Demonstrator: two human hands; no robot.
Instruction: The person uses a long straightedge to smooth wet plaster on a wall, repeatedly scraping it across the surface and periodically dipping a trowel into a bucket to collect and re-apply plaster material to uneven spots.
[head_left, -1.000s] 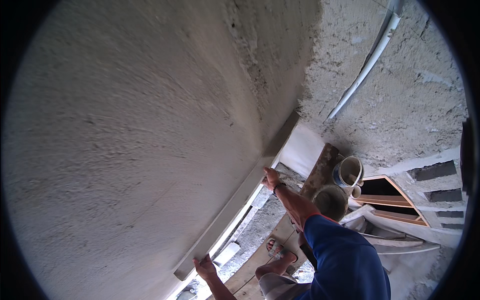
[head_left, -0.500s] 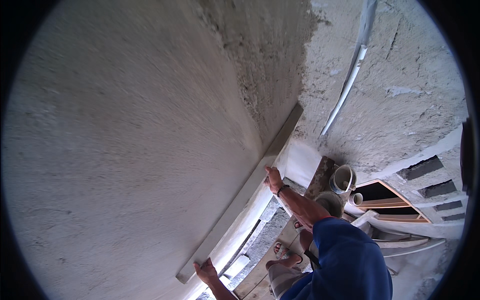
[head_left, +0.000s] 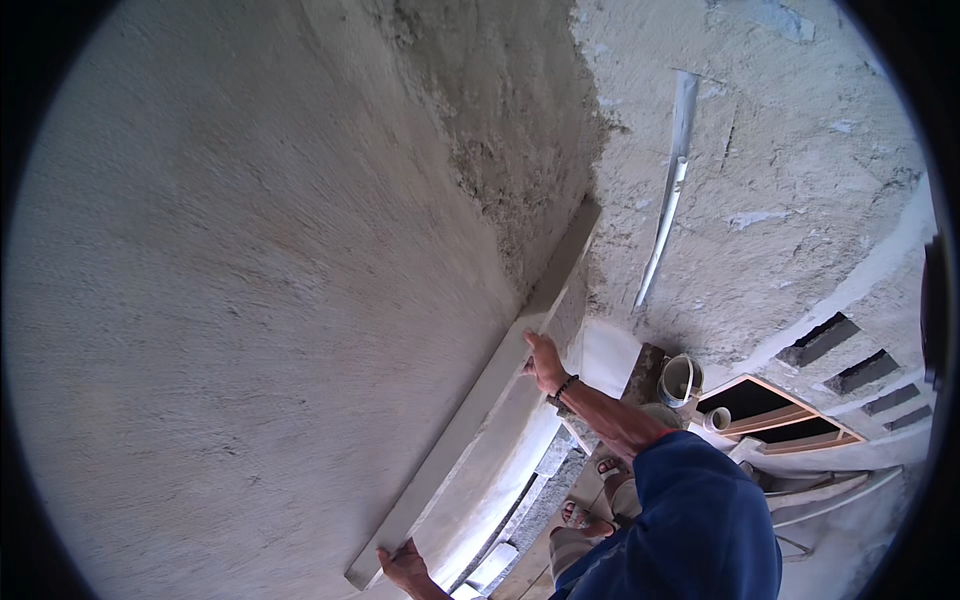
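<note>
A long, straight, pale grey screed bar (head_left: 462, 420) lies slantwise along a freshly plastered wall (head_left: 250, 300). Near the bar's lower-left end, my left hand (head_left: 403, 566) is closed round its edge. My right hand (head_left: 544, 362), with a dark bracelet at the wrist, grips the bar further up, beyond its middle. The far end of the bar reaches the corner where a second, rougher wall begins. Above that end is a darker, coarse patch of plaster (head_left: 510, 130). My palms and the bar's underside are hidden.
White conduit (head_left: 668, 225) runs down the right-hand wall. Below stand a bucket (head_left: 680, 380) and a small white pot (head_left: 717, 419) beside a wood-framed opening (head_left: 780, 415). My sandalled feet are on planks (head_left: 530, 572). Dark slots (head_left: 820, 340) pierce the wall at right.
The bar and both hands have moved up the wall, leaving a wider strip of plaster below the bar. My view has shifted too. Both hands keep their grip.
</note>
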